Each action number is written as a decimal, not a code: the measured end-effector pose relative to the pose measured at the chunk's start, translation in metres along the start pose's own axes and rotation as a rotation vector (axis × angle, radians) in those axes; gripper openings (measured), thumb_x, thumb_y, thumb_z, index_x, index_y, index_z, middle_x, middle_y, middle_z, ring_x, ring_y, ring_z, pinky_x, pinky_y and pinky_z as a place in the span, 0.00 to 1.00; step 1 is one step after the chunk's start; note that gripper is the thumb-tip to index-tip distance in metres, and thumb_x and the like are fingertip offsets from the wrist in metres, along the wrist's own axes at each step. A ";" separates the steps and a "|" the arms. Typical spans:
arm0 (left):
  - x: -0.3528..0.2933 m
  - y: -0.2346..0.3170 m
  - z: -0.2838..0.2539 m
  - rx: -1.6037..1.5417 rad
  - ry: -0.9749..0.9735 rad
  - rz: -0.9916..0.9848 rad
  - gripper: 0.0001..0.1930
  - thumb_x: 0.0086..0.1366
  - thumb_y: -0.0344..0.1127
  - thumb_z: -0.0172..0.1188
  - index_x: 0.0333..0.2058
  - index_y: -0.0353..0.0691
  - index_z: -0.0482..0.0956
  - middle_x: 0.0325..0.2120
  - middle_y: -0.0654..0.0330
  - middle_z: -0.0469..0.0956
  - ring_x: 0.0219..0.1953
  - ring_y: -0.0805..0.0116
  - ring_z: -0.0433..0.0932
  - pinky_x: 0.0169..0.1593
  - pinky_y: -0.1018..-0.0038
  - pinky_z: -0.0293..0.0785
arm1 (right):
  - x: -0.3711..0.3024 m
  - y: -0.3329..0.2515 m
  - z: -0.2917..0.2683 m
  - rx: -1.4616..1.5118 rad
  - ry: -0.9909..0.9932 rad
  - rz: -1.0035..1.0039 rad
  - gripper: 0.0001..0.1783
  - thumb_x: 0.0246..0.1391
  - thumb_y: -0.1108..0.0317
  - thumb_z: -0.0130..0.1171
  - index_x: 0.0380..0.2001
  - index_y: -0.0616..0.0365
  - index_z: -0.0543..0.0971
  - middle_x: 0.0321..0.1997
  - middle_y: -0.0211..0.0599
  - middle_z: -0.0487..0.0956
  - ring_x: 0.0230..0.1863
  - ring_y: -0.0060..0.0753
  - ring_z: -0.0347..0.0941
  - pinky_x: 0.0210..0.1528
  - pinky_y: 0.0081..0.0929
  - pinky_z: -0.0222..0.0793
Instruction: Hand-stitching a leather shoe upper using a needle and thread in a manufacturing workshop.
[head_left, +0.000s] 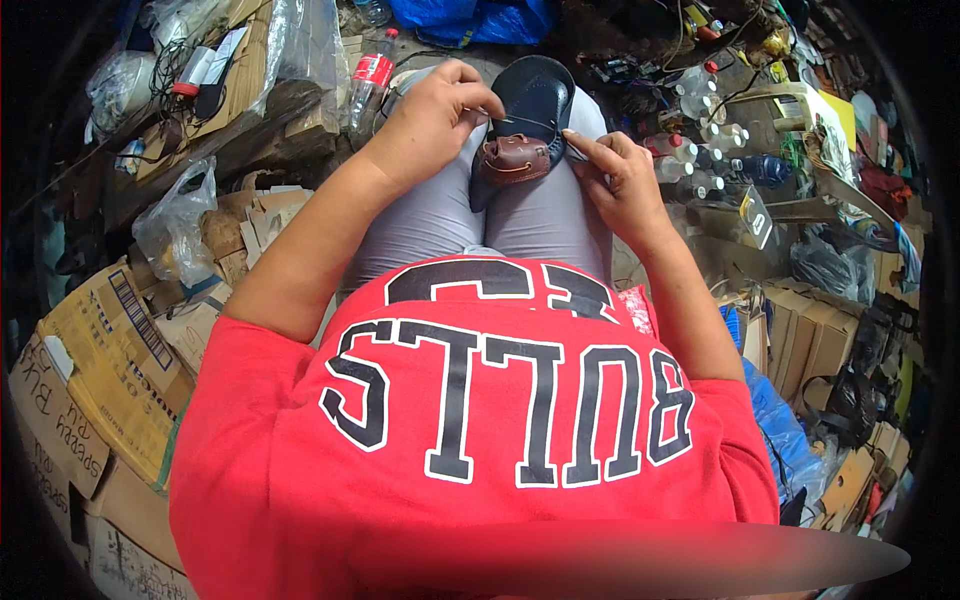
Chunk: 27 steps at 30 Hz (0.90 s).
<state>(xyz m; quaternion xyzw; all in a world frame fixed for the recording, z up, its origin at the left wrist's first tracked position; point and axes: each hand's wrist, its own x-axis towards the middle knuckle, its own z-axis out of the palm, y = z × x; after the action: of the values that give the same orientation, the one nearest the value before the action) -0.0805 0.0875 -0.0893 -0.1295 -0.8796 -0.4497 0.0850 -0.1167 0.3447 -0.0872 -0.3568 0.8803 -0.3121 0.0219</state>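
Observation:
A shoe (536,92) rests across my thighs, its dark rounded toe end pointing away from me. Brown leather (517,158) with a thin light lace or cord covers its nearer part. My left hand (450,105) is at the shoe's left side, thumb and fingers pinched together on a thin thread (520,121) that crosses the dark part. At the right edge of the shoe is my right hand (615,175), its index fingertip against the rim and the thumb bent below. Whether it also pinches thread there is too small to tell.
A red-capped bottle (370,85) stands beyond my left arm. Several small bottles (695,150) cluster to the right, near a white stool-like frame (800,110). Cardboard boxes (110,340) are stacked at left, and more cardboard (810,330) lies at right. Blue plastic (480,20) lies ahead.

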 end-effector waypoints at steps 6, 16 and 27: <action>0.000 0.002 0.012 0.328 0.015 0.093 0.08 0.51 0.24 0.61 0.31 0.42 0.81 0.24 0.59 0.72 0.33 0.62 0.72 0.36 0.72 0.69 | 0.000 0.002 -0.002 -0.032 -0.032 0.029 0.20 0.46 0.75 0.57 0.43 0.44 0.80 0.28 0.35 0.72 0.33 0.36 0.69 0.38 0.30 0.62; 0.023 -0.015 0.033 0.088 -0.062 0.024 0.08 0.49 0.33 0.63 0.30 0.55 0.85 0.24 0.63 0.71 0.34 0.63 0.70 0.41 0.67 0.66 | 0.032 0.040 -0.015 0.352 -0.279 0.139 0.18 0.49 0.79 0.54 0.41 0.47 0.82 0.28 0.30 0.67 0.34 0.26 0.65 0.40 0.20 0.64; 0.024 -0.021 0.037 0.114 -0.053 0.099 0.09 0.49 0.28 0.65 0.31 0.51 0.85 0.22 0.64 0.69 0.30 0.67 0.67 0.37 0.73 0.65 | 0.040 0.049 -0.013 0.455 -0.348 0.200 0.25 0.40 0.86 0.47 0.39 0.49 0.83 0.28 0.27 0.67 0.33 0.23 0.65 0.38 0.19 0.63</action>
<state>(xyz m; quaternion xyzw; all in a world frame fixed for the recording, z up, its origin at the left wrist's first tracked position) -0.1108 0.1093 -0.1207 -0.1798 -0.8982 -0.3907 0.0911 -0.1798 0.3526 -0.0968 -0.3024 0.8014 -0.4318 0.2826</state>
